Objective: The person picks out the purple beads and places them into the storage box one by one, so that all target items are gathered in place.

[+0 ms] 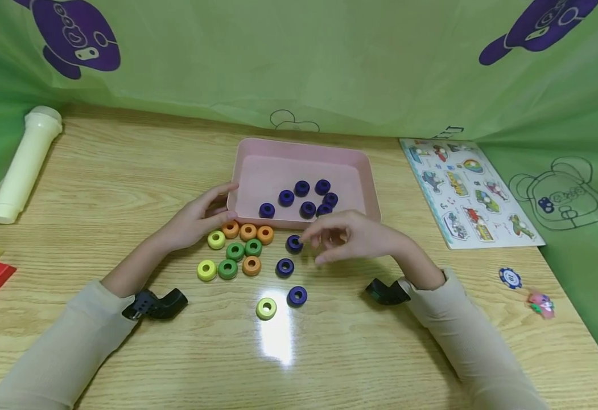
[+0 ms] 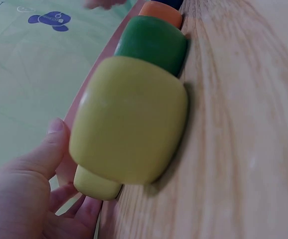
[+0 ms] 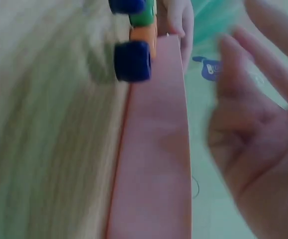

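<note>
From the head view, the left hand (image 1: 196, 219) holds the left edge of the pink tray (image 1: 299, 156), where several dark blue rings (image 1: 302, 188) lie. The right hand (image 1: 357, 234), loosely bent and holding nothing, is near three more blue rings on the desk (image 1: 186, 359), among yellow rings (image 1: 207, 277), green rings (image 1: 235, 258) and orange rings (image 1: 251, 273).

From the left wrist, a yellow ring stands close before that hand.

From the right wrist, the blurred fingers (image 3: 233, 69) are apart from the blue rings beside the tray.
</note>
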Action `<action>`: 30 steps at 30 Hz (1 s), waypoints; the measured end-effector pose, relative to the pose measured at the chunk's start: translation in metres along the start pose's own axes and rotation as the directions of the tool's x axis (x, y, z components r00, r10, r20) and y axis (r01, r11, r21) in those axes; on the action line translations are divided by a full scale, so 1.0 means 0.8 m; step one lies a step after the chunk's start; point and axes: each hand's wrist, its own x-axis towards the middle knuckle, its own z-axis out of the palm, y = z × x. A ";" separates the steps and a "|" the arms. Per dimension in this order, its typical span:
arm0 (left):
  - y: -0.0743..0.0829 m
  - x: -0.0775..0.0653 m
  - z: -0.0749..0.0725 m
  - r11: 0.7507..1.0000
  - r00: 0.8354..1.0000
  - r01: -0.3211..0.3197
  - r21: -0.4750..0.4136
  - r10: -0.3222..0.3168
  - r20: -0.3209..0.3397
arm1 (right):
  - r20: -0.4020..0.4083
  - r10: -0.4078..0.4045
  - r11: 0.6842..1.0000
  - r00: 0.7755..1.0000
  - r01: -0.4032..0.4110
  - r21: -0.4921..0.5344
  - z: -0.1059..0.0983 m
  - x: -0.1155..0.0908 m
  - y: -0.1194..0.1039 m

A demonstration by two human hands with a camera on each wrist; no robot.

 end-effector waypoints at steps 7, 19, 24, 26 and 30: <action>0.002 -0.003 -0.003 1.000 1.000 0.007 0.020 -0.007 -0.011 | 0.306 0.064 0.997 0.950 -0.070 0.011 0.025 0.001 0.022; 0.003 -0.002 -0.002 1.000 1.000 0.014 0.014 -0.013 -0.015 | 0.367 0.061 0.998 0.928 -0.053 -0.030 0.047 0.006 0.034; 0.002 -0.001 0.000 1.000 1.000 0.008 0.003 -0.008 -0.010 | 0.359 0.065 0.996 0.931 -0.042 -0.072 0.052 0.005 0.036; 0.002 -0.001 0.001 1.000 1.000 0.008 0.001 -0.008 -0.010 | 0.353 0.074 0.995 0.933 -0.045 -0.090 0.053 0.004 0.036; 0.001 0.001 0.003 1.000 1.000 0.009 -0.003 -0.009 -0.007 | 0.342 0.085 0.994 0.936 -0.056 -0.094 0.055 0.003 0.038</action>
